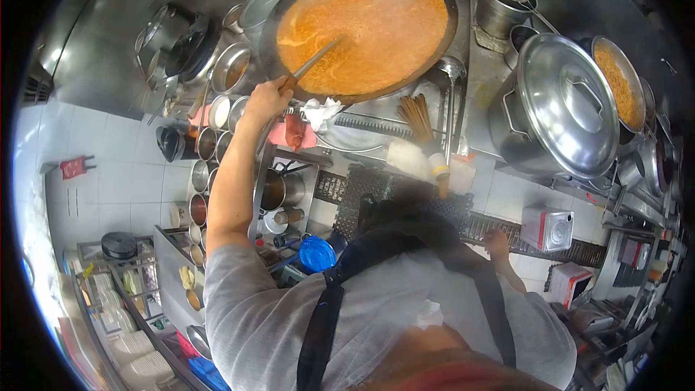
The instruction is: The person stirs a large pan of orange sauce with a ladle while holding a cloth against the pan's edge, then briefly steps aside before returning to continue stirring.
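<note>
My left hand (268,98) is closed around the wooden grip of a long-handled metal stirring tool (318,57). The tool slants up and right into a very large wok (450,23), its working end hidden under orange, saucy food (376,18). Steam rises from the food. My right hand (496,244) hangs low beside my body with its fingers loosely bent and nothing visible in it, over the floor mat area. Just right of my left hand lie a crumpled white cloth (321,111) and a red item (294,130) on a pink cloth.
A big lidded pot (568,105) and a pan of orange-brown food (617,83) stand to the right. A bamboo brush (416,117) and a ladle (452,69) lie at the stove's front. Several metal containers (199,208) line the left. Square tins (548,229) stand on the floor.
</note>
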Motion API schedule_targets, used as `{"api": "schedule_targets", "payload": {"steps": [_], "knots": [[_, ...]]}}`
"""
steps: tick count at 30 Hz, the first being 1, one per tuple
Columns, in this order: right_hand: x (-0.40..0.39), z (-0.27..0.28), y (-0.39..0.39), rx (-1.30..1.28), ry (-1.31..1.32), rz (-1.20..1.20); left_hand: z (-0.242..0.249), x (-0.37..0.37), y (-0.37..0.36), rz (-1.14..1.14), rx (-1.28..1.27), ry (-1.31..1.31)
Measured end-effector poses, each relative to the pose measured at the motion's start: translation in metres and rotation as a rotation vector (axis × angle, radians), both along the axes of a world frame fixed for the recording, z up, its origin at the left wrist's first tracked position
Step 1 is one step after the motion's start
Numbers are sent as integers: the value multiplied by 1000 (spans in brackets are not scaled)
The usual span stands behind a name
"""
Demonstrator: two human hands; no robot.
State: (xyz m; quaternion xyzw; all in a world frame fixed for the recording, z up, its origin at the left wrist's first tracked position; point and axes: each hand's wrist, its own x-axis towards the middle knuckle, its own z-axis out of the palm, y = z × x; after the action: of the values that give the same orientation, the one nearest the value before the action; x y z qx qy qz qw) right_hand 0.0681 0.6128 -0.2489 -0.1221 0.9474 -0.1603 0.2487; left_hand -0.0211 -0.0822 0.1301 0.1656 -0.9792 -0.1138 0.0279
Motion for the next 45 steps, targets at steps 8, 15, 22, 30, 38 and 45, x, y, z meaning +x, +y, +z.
{"api": "schedule_targets", "payload": {"steps": [8, 15, 22, 30, 38, 45], "knots": [[26, 8, -6, 26, -153, -265, -18, -96, -4, 9, -95, -56], [36, -3, -12, -63, -188, -425, 8, -143, -1, 79, -127, -70], [24, 7, -23, -101, -135, -348, 84, -78, 0, 72, -46, 57], [-22, -16, -27, 67, 54, 16, 162, 115, -20, 86, 184, 131], [-63, -6, -29, 11, -169, -30, 173, 199, 1, 227, 200, -8], [-69, 27, -39, 16, -171, -118, 139, 163, 23, 190, 122, -158]]}}
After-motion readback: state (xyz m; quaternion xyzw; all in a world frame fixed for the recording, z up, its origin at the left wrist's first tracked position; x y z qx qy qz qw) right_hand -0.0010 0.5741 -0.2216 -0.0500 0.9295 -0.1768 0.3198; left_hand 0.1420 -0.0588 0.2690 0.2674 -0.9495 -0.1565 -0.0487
